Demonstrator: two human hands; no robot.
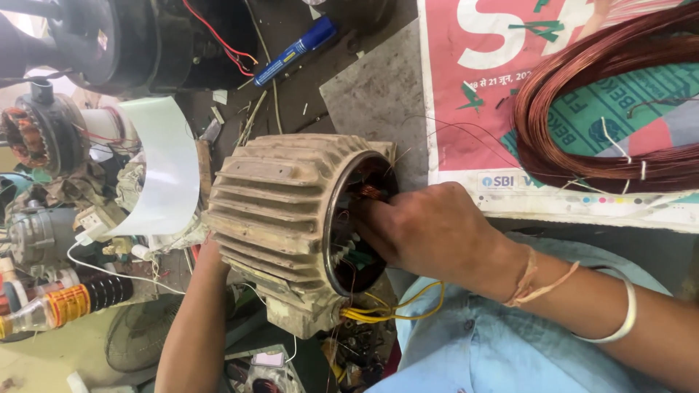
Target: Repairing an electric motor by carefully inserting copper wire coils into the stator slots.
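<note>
Beige ribbed cast-metal motor housing [280, 218], lying on its side, with both hands on it.

Reaching into the housing's open round end, the right hand [429, 229] has its fingers curled together inside the bore, among copper windings; whether they pinch anything cannot be told. Below that hand, thin yellow wires [389, 309] trail out of the housing. The left hand [212, 251] presses against the housing's far ribbed side, mostly hidden behind it, so its grip cannot be told. Beyond the right hand lies a large coil of bare copper wire [604, 102] on a printed newspaper sheet [473, 87]. Past the housing rests a blue marker pen [295, 51].
</note>
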